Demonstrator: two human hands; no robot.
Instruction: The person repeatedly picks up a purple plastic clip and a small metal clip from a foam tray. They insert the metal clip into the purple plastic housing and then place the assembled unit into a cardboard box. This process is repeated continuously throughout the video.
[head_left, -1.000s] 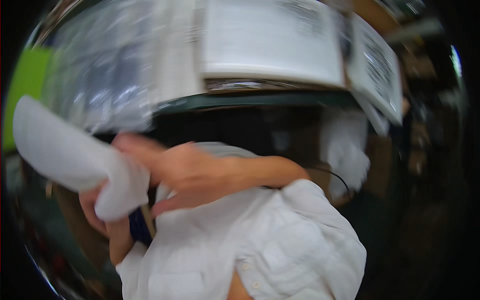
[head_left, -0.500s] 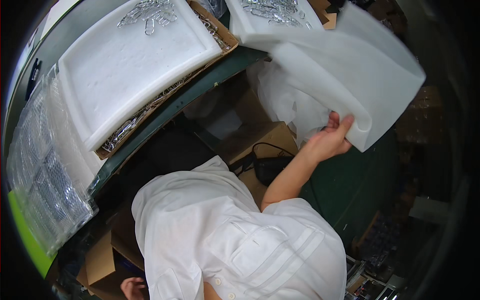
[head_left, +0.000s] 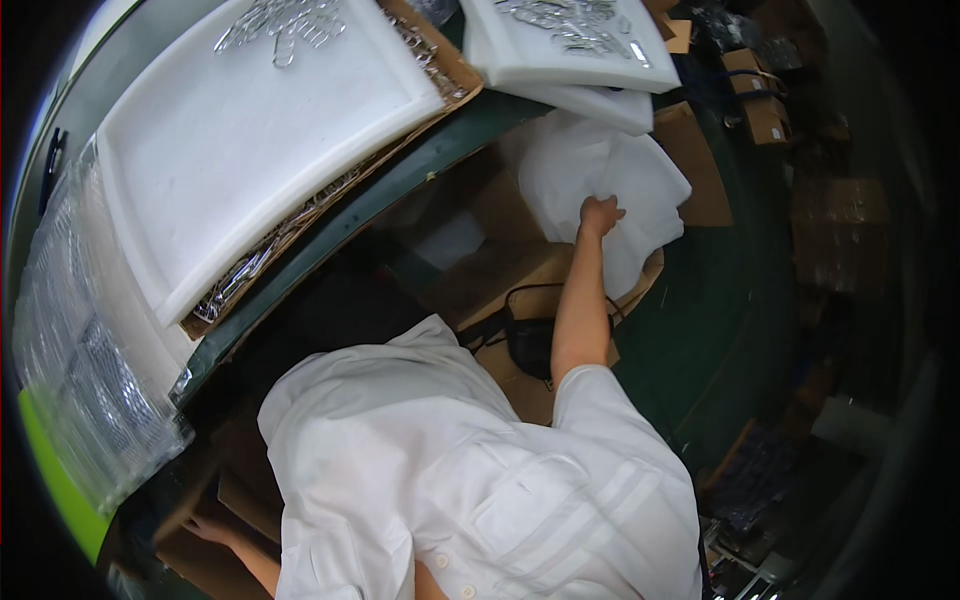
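Observation:
My right hand (head_left: 601,215) is closed on a crumpled white foam sheet (head_left: 640,175), low over an open cardboard box (head_left: 692,165) beside the table. More white sheeting bunches around it. Down at the lower left, my left hand (head_left: 208,529) reaches to another cardboard box (head_left: 205,560). Its fingers look stretched out near the box's flap, holding nothing that I can see. On the table a white foam tray (head_left: 270,150) bears a heap of wire clips (head_left: 285,30) at its far edge. A second white tray (head_left: 570,65) with more clips lies to its right.
Under the near tray sits a shallow carton (head_left: 455,85) full of metal clips. Clear plastic trays (head_left: 85,350) are piled at the left. A black bag (head_left: 530,345) rests on cardboard near my right forearm. Brown boxes (head_left: 755,100) stand at the far right.
My right hand has moved left and down toward the box; the large sheet it held aloft now lies bunched there. The second tray is uncovered. My left hand has shifted left to the box.

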